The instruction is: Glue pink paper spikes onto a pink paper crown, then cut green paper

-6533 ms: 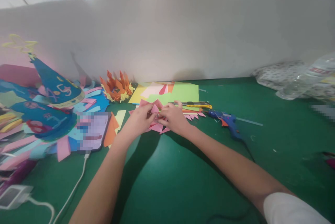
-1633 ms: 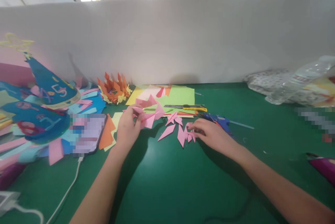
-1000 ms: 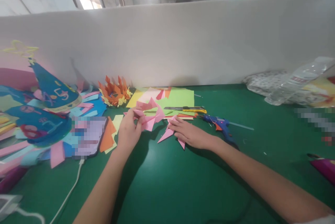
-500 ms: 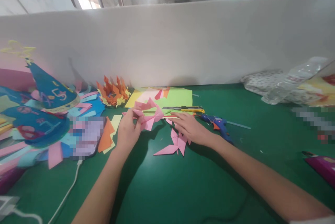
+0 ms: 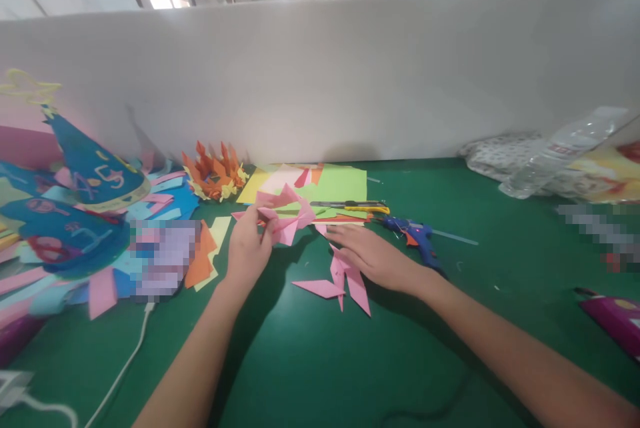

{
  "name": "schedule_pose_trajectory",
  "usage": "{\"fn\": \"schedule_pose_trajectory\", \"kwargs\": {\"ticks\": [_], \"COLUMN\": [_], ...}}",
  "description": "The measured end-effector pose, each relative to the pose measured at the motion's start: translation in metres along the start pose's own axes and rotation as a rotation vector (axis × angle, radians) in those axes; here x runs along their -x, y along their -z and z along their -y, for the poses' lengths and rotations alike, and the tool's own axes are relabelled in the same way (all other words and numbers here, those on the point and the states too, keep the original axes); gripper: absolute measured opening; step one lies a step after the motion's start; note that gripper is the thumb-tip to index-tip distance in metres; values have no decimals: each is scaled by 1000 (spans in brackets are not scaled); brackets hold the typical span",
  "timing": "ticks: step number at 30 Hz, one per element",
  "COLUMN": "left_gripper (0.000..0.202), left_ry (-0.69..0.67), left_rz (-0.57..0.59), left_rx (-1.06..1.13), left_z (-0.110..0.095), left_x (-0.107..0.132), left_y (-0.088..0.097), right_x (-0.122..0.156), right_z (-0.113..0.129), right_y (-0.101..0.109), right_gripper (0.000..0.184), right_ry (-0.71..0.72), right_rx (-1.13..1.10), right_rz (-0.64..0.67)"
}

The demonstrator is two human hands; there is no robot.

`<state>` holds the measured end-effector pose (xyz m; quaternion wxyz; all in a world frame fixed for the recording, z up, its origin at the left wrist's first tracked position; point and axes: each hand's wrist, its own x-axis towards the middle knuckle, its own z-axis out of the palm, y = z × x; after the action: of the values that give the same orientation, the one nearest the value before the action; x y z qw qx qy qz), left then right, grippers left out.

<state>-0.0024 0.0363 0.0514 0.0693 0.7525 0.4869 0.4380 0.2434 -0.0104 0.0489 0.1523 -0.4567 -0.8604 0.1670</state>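
Gripping the pink paper ring (image 5: 287,235) by its left side, pinching the folds between thumb and fingers of the left hand (image 5: 250,241), seemingly just above the green table (image 5: 320,368), toward the middle of its far edge. Resting the right hand (image 5: 375,258) palm down to the right of the ring, with fingers stretched out over some loose pink pieces (image 5: 357,288), clenched on nothing visible; cannot tell about any paper beneath the palm.

Judging progress, would call the work part done: already folded and joined into a ring, but with loose pieces lying apart on the near-edge side. Cannot count these surely, nor say whether joined to one another or merely overlapping. Leaving untouched the yellow-handled knife (image 5: 377,209) toward the far edge and the blue glue gun (image 5: 424,236) farther toward the right edge. Would judge the orange paper crown (image 5: 213,181), near the far edge, complete.

Can make out a 5 or S beside a likely A on the blue cone hat (image 5: 95,165) toward the far left corner, and a likely 1 on the blue piece (image 5: 80,235) below. Cannot read the red label of the bottle (image 5: 560,155) toward the far right corner, nor the pixelated phone (image 5: 167,258) toward the left edge.
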Motion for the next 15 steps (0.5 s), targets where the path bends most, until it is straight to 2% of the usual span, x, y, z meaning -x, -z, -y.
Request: {"fn": "schedule_pose_trajectory", "kwargs": {"ticks": [4, 7, 13, 15], "left_gripper": [11, 11, 12, 12], "left_ry": [40, 41, -22, -48], "left_rz": [-11, -25, -62, -61], "left_rx": [-17, -18, -5, 4], "left_z": [-2, -1, 2, 2], "left_x": [1, 3, 4, 4], "left_y": [1, 0, -4, -5], "right_x": [-25, -27, 6, 12], "right_z": [-17, -18, 3, 4], "right_y": [-18, -25, -5, 2], "right_gripper": [50, 51, 44, 44], "right_ry": [24, 23, 78, 30], "right_rx": [87, 111, -34, -55], "right_rz": [42, 95, 197, 178]}}
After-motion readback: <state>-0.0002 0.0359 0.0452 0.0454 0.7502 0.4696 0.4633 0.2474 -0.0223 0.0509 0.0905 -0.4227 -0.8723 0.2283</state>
